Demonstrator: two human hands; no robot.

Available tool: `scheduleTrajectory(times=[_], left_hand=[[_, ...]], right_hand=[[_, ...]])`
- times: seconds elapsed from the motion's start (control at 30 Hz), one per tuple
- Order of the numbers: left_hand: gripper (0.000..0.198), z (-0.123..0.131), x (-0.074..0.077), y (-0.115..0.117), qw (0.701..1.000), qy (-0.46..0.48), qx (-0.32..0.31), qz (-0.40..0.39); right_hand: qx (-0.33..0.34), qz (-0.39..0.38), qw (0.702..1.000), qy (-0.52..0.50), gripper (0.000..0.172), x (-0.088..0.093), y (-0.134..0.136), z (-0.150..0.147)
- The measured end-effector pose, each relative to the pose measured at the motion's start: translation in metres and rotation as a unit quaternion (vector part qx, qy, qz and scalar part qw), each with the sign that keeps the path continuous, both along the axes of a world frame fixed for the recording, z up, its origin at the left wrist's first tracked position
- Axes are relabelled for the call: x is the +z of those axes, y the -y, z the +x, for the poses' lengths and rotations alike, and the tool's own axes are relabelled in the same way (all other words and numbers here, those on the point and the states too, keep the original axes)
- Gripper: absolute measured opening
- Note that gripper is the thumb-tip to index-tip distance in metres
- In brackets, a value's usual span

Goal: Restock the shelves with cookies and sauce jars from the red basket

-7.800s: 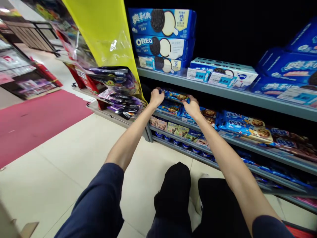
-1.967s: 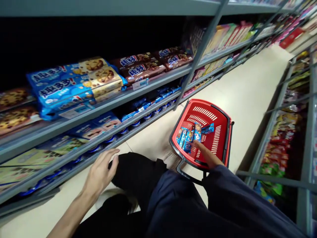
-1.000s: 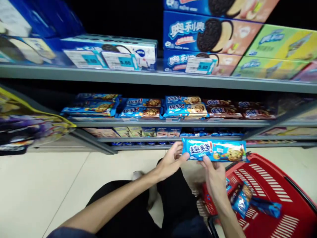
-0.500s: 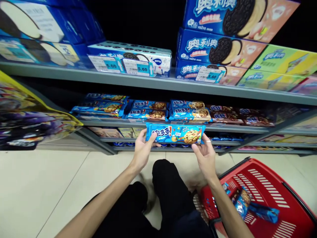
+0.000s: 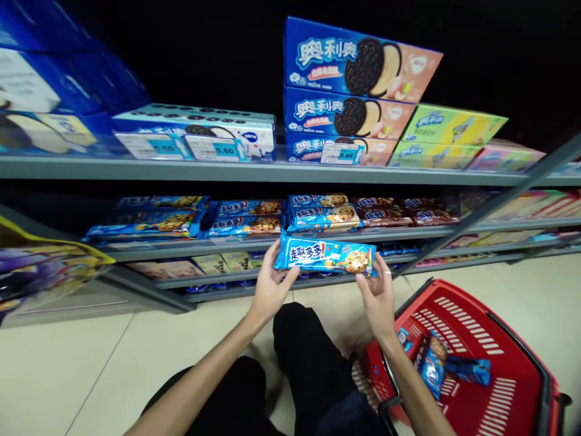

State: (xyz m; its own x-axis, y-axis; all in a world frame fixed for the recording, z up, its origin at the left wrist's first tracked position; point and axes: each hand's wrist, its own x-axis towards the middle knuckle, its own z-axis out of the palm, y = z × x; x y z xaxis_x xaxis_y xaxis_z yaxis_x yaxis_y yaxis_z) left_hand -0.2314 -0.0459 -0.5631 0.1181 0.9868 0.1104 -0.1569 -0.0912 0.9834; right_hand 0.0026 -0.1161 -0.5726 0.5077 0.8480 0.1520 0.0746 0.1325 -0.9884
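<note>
A blue cookie packet (image 5: 325,254) with a chocolate-chip cookie printed on it is held level in front of the shelves, its front turned up toward me. My left hand (image 5: 276,278) grips its left end, thumb on the near edge and fingers behind. At the right end, my right hand (image 5: 377,289) closes on it, a ring showing on one finger. Behind it, similar blue packets (image 5: 247,225) and brown packets (image 5: 385,217) lie stacked on the middle shelf.
A red shopping basket (image 5: 499,339) on the floor at my right holds several packets (image 5: 433,363). Blue Oreo boxes (image 5: 327,112) and green boxes (image 5: 445,130) stand on the upper shelf (image 5: 254,174). Yellow-edged bags (image 5: 49,272) jut in from the left. My knees are below.
My view has turned toward the right, so shelves and basket appear further left. The packet is still in both hands, now slightly tilted down at its right end.
</note>
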Motion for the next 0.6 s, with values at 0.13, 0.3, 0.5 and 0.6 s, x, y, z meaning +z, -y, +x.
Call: scheduleTrajectory(times=[0.13,0.3,0.5,0.6], left_hand=[[0.078,-0.002,-0.004,0.002,0.999,-0.039,-0.009,0.024],[0.072,-0.012,-0.004,-0.001,0.996,-0.082,0.009,0.04],[0.073,-0.017,-0.003,-0.001,0.997,-0.064,0.021,0.042],[0.074,-0.021,-0.004,-0.005,0.995,-0.048,0.043,0.071]], right_hand=[[-0.005,-0.001,1.0,0.005,0.085,-0.002,0.003,0.003],[-0.013,-0.003,1.0,0.008,0.087,-0.006,-0.004,-0.003],[-0.012,-0.01,1.0,0.013,0.089,-0.004,-0.007,-0.014],[-0.009,0.008,1.0,0.023,0.087,0.002,-0.011,-0.025]])
